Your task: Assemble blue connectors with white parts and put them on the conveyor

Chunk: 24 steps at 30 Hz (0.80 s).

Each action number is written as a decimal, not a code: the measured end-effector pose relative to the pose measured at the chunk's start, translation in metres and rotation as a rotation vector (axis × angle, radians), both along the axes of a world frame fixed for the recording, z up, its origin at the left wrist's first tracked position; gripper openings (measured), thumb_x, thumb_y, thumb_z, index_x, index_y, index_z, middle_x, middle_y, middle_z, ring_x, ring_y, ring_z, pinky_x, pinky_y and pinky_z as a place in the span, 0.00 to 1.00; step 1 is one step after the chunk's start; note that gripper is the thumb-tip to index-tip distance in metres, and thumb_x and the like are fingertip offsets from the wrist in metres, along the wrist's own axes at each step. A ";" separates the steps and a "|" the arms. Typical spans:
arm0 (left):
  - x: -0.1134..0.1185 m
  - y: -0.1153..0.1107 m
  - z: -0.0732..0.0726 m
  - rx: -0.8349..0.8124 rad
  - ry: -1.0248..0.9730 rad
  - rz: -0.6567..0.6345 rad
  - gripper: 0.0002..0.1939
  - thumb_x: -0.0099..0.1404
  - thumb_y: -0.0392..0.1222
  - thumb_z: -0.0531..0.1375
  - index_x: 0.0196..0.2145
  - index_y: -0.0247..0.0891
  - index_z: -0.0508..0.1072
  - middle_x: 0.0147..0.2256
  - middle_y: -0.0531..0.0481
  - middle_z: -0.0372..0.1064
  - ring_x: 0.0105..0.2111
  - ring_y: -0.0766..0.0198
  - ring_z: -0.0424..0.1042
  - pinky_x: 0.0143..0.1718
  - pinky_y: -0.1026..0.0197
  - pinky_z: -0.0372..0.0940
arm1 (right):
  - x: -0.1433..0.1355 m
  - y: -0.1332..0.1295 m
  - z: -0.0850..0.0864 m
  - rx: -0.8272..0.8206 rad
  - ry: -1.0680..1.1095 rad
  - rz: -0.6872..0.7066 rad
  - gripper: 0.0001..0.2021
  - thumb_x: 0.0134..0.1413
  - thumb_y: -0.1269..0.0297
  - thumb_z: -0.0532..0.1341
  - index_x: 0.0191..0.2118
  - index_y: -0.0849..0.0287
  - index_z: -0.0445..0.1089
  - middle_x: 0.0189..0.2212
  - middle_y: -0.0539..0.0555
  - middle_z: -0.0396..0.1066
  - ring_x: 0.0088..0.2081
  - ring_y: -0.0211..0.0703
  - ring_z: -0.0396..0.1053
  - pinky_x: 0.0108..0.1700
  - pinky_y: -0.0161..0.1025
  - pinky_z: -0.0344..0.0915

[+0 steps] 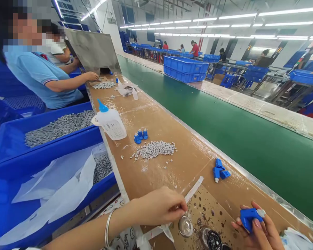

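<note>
My right hand grips a blue plastic block that has a small whitish piece at its tip. My left hand, with a bangle on its wrist, is closed in a pinch; what its fingertips hold, if anything, is too small to make out. Just below those fingertips lies a round clear dish. Between the hands stands a small jar with dark contents, on a brown board spotted with dark drips. Beyond the board sit several similar blue blocks and a pile of small grey-white pieces.
More blue blocks stand behind the pile, near a white bottle with a blue spout. Blue bins of small grey parts line the left. A green conveyor belt runs along the right. A co-worker in a blue shirt sits farther up.
</note>
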State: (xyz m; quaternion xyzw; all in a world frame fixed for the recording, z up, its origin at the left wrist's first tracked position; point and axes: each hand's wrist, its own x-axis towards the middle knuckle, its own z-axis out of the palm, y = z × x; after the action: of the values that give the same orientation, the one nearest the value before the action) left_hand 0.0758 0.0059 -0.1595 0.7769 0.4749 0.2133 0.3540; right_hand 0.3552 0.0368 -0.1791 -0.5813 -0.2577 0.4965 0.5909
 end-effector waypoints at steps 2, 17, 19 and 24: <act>0.007 -0.005 -0.001 -0.031 -0.018 -0.034 0.07 0.62 0.29 0.62 0.36 0.37 0.78 0.28 0.54 0.76 0.26 0.68 0.72 0.30 0.71 0.63 | -0.007 -0.004 0.008 0.005 0.009 0.000 0.31 0.21 0.48 0.79 0.38 0.53 0.75 0.45 0.55 0.71 0.33 0.41 0.70 0.26 0.35 0.74; 0.009 0.003 -0.001 -0.001 -0.004 -0.167 0.07 0.59 0.26 0.65 0.33 0.34 0.79 0.26 0.53 0.77 0.25 0.69 0.73 0.28 0.73 0.61 | -0.016 -0.013 0.018 -0.009 -0.033 0.091 0.32 0.29 0.46 0.78 0.44 0.53 0.75 0.43 0.54 0.72 0.37 0.46 0.71 0.30 0.41 0.78; 0.010 0.003 0.001 0.019 0.034 -0.187 0.06 0.59 0.26 0.65 0.32 0.34 0.78 0.25 0.53 0.77 0.25 0.69 0.73 0.28 0.72 0.61 | -0.016 -0.013 0.015 -0.008 -0.063 0.103 0.32 0.31 0.45 0.77 0.45 0.53 0.75 0.44 0.55 0.72 0.38 0.47 0.71 0.30 0.40 0.77; 0.007 0.004 0.006 0.018 0.086 -0.205 0.06 0.60 0.26 0.64 0.33 0.35 0.78 0.25 0.53 0.75 0.25 0.68 0.72 0.28 0.70 0.60 | -0.012 -0.018 0.005 0.012 -0.106 0.100 0.29 0.38 0.47 0.75 0.48 0.49 0.74 0.50 0.53 0.73 0.48 0.42 0.72 0.41 0.27 0.72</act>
State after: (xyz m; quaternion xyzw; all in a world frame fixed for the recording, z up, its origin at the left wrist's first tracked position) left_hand 0.0830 0.0096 -0.1540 0.8331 0.4057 0.1466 0.3463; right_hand 0.3437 0.0188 -0.1743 -0.5896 -0.3202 0.4927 0.5541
